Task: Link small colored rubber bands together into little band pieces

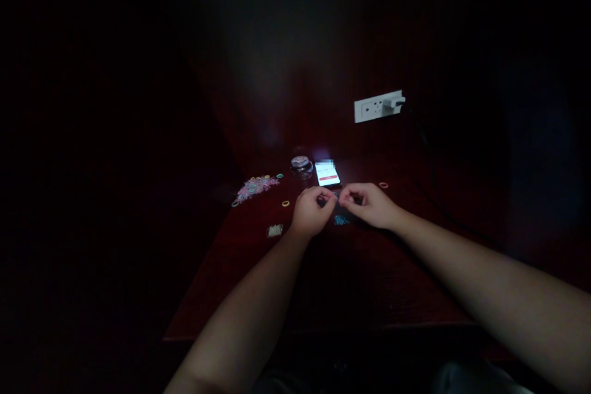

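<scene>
My left hand (314, 212) and my right hand (369, 204) meet above the table, fingertips pinched close together. Something small and bluish shows between them, too small and dark to make out. Just below the fingers lies a small heap of blue hair ties (341, 220). Left of my left wrist is a little bunch of pale yellow hair ties (275, 231), and a single yellow hair tie (285, 204) lies beyond it. A lone pinkish hair tie (383, 185) rests beyond my right hand. Farther left spreads a mixed pile of pink, purple and teal hair ties (256, 188).
Behind my hands lies a lit phone (327, 174), beside a clear round jar (301, 166). A white wall socket (377, 107) holds a plug, its dark cable running down to the right. The dark red table (240, 295) ends at the left and front edges. The room is very dim.
</scene>
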A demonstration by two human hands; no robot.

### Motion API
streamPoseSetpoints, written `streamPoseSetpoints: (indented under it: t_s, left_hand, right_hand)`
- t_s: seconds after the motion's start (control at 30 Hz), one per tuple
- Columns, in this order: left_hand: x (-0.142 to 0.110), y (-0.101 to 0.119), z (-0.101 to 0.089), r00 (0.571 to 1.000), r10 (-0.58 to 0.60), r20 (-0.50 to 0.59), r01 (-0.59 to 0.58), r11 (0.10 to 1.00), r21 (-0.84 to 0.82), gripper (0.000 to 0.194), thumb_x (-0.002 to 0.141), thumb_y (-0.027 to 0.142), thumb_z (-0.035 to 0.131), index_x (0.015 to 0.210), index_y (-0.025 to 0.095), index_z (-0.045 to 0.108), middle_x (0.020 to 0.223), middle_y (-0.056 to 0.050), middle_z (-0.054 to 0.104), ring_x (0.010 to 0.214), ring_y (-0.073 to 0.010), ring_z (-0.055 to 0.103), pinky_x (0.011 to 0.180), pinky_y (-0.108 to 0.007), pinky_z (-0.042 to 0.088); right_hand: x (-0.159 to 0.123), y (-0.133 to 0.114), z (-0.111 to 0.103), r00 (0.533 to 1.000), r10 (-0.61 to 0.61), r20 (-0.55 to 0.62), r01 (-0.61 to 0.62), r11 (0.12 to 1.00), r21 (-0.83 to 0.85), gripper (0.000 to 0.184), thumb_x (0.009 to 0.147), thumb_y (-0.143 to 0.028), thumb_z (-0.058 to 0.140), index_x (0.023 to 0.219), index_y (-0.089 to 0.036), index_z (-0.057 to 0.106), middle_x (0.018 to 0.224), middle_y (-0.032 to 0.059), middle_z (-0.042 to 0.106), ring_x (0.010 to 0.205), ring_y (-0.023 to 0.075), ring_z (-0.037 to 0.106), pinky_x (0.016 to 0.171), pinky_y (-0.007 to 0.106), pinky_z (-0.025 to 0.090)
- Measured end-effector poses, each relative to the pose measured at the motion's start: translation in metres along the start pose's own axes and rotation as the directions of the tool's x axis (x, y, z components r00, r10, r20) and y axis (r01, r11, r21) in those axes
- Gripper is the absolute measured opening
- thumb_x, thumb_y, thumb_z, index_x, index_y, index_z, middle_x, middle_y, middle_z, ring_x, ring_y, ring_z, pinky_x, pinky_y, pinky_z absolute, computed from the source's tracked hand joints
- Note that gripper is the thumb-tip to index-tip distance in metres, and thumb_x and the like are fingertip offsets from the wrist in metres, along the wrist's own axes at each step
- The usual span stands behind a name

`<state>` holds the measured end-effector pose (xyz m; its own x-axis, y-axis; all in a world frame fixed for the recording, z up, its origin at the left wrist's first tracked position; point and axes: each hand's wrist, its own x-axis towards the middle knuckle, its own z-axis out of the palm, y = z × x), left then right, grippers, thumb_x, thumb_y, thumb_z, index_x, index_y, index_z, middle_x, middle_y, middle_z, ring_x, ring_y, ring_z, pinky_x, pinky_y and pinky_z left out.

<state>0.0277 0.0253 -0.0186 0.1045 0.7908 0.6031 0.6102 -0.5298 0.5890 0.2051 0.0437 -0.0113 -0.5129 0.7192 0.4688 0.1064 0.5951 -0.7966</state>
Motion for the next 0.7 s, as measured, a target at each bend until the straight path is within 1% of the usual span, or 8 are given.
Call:
streamPoseSetpoints:
  t_s: [0.13,0.2,0.27,0.43,0.53,0.7]
  left_hand:
    - [-0.001,0.004,-0.001,0.999,0.017,-0.027,-0.016,1.0,0.025,0.006,0.078,0.022,0.062,0.078,0.018,0.067,0.079,-0.003,0.067,0.077,-0.0158,0.06,0.073,-0.029,0.047]
    - [-0.001,0.004,-0.002,0.999,0.032,-0.029,-0.032,0.999,0.018,0.006,0.079,0.022,0.062,0.078,0.018,0.067,0.078,-0.002,0.067,0.077,-0.0156,0.059,0.073,-0.029,0.047]
    - [-0.001,0.003,-0.001,0.998,0.05,-0.027,-0.05,0.999,-0.003,0.007,0.079,0.023,0.062,0.079,0.018,0.066,0.079,-0.003,0.067,0.077,-0.0154,0.059,0.073,-0.028,0.047]
    - [-0.001,0.002,-0.001,0.998,0.054,-0.038,-0.055,0.998,-0.039,0.007,0.08,0.023,0.061,0.08,0.018,0.066,0.081,-0.003,0.067,0.077,-0.0153,0.059,0.074,-0.028,0.047]
    - [-0.002,0.006,-0.002,0.996,0.072,-0.053,-0.073,0.997,-0.006,0.005,0.079,0.022,0.062,0.078,0.019,0.066,0.08,-0.003,0.067,0.079,-0.016,0.059,0.076,-0.029,0.046]
    - [-0.002,0.013,-0.007,0.986,0.097,-0.134,-0.088,0.994,0.072,0.006,0.079,0.021,0.062,0.075,0.019,0.065,0.077,-0.002,0.066,0.078,-0.0168,0.058,0.076,-0.03,0.046]
  right_hand:
    - [-0.001,0.001,0.0,0.998,0.022,0.056,-0.023,0.999,0.025,0.017,0.077,-0.031,0.062,0.075,-0.014,0.062,0.06,-0.0022,0.051,0.054,0.0088,0.042,0.051,0.022,0.034]
    - [-0.001,0.001,0.0,0.998,0.034,0.059,-0.037,0.999,0.04,0.018,0.077,-0.032,0.062,0.076,-0.014,0.063,0.06,-0.002,0.051,0.054,0.0087,0.042,0.051,0.022,0.034]
    - [0.0,0.0,0.0,0.999,0.035,0.041,-0.037,0.998,0.045,0.018,0.077,-0.032,0.062,0.077,-0.014,0.064,0.061,-0.0014,0.052,0.054,0.0088,0.042,0.05,0.022,0.034]
    - [0.001,0.0,0.0,0.999,-0.019,-0.033,0.019,1.0,0.016,0.017,0.077,-0.031,0.063,0.077,-0.014,0.064,0.066,0.001,0.056,0.059,0.0101,0.045,0.054,0.023,0.038]
    - [0.002,0.001,-0.001,1.0,-0.019,-0.02,0.019,1.0,0.006,0.015,0.076,-0.03,0.062,0.075,-0.015,0.063,0.064,0.0002,0.055,0.058,0.0102,0.045,0.053,0.023,0.038]
    - [0.0,-0.006,-0.002,0.999,-0.042,0.021,0.043,0.999,-0.028,0.012,0.076,-0.028,0.06,0.074,-0.016,0.062,0.065,-0.0003,0.054,0.059,0.0111,0.046,0.056,0.024,0.039]
